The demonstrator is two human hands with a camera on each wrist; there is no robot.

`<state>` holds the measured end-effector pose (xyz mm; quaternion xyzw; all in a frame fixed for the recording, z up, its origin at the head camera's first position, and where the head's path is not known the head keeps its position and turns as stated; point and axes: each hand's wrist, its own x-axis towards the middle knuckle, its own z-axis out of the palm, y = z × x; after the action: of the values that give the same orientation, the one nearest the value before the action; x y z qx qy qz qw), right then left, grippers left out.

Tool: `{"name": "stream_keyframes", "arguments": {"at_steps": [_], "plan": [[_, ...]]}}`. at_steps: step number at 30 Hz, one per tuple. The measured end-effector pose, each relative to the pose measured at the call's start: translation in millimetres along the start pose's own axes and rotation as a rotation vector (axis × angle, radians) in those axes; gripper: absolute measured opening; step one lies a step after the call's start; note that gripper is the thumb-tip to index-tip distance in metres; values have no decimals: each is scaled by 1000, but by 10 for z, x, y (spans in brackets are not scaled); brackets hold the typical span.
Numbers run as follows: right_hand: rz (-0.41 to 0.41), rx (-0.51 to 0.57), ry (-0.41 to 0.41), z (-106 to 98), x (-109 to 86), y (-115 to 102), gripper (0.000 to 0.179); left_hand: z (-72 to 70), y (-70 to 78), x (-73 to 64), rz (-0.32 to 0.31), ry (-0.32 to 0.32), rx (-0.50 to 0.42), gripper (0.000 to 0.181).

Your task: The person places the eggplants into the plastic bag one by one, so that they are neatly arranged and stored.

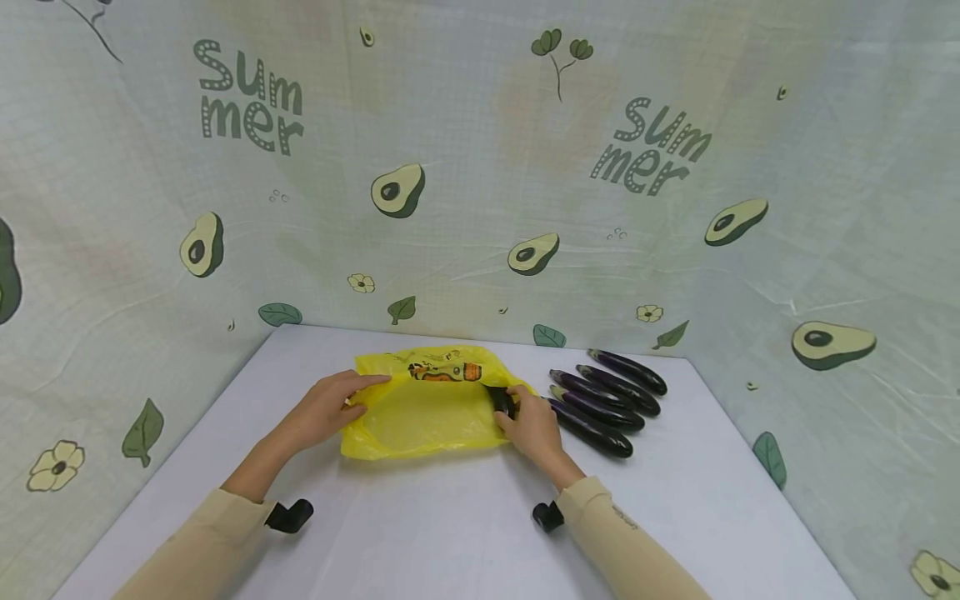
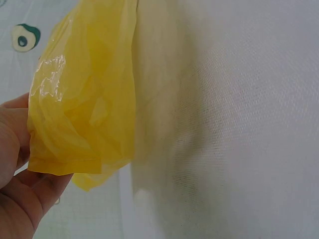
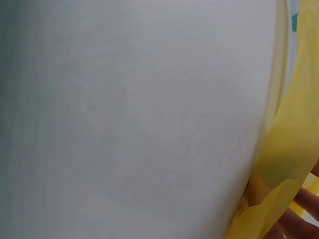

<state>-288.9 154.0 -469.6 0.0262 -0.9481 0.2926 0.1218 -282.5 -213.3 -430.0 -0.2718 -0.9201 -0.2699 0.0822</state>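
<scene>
A yellow plastic bag (image 1: 431, 417) with a printed upper panel lies with its mouth spread toward me. My left hand (image 1: 327, 408) grips its left edge; in the left wrist view the bag (image 2: 87, 99) sits between the thumb and fingers of that hand (image 2: 22, 184). At the right of the mouth, my right hand (image 1: 534, 429) has its thumb and fingers about a dark, glossy eggplant (image 1: 501, 402), mostly hidden by the hand and bag. In the right wrist view, yellow film (image 3: 286, 144) partly covers the right fingers (image 3: 299, 226).
Several purple eggplants (image 1: 600, 410) lie side by side on the white table (image 1: 420, 533), just right of my right hand. A hanging cloth (image 1: 465, 167) printed with avocados and leaves rises behind the table and along both sides.
</scene>
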Motion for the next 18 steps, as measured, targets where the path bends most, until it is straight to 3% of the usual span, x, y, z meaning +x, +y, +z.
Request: {"name": "stream_keyframes", "arguments": {"at_steps": [11,18], "plan": [[45,56,-32,-43,-21,13,55,25,-6,-4,-13,0,-11,62],[23,90,-84,-275,-69,66,51,21,-16,1,-4,6,1,63]]}}
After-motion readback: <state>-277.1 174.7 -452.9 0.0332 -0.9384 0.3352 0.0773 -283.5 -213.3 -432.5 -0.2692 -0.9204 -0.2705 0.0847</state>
